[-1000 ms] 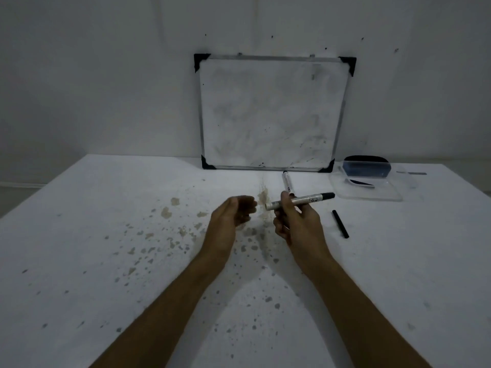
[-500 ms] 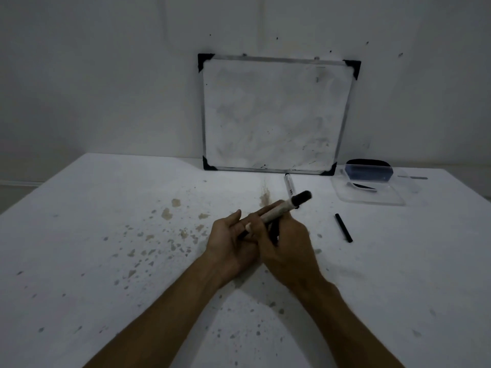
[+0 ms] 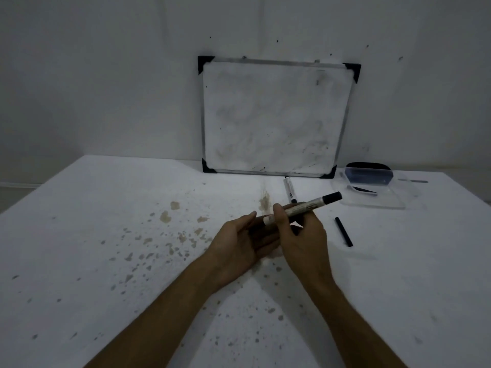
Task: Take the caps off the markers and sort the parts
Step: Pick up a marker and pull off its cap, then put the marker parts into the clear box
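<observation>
Your right hand [image 3: 300, 240] pinches a white marker [image 3: 303, 208] around its middle, thumb on top and fingers curled underneath, with the black end [image 3: 332, 198] pointing toward two o'clock, raised above the table. Your left hand [image 3: 239, 245] sits just beside it at nine o'clock, palm turned up and fingers loosely spread, the fingertips meeting the marker's near end (whether they actually grip it you cannot tell from here). At three o'clock from your right hand a loose black cap [image 3: 343, 231] lies flat on the stained white table [image 3: 106, 235], apart from everything else. At twelve o'clock a second marker [image 3: 289, 192] lies on the table, its far end close to the bottom edge of a smudged whiteboard [image 3: 273, 115] leaning against the wall. Toward two o'clock stands a clear plastic tray [image 3: 372, 200] with a dark sliver inside, and a blue-black eraser [image 3: 368, 173] touching its far side.
</observation>
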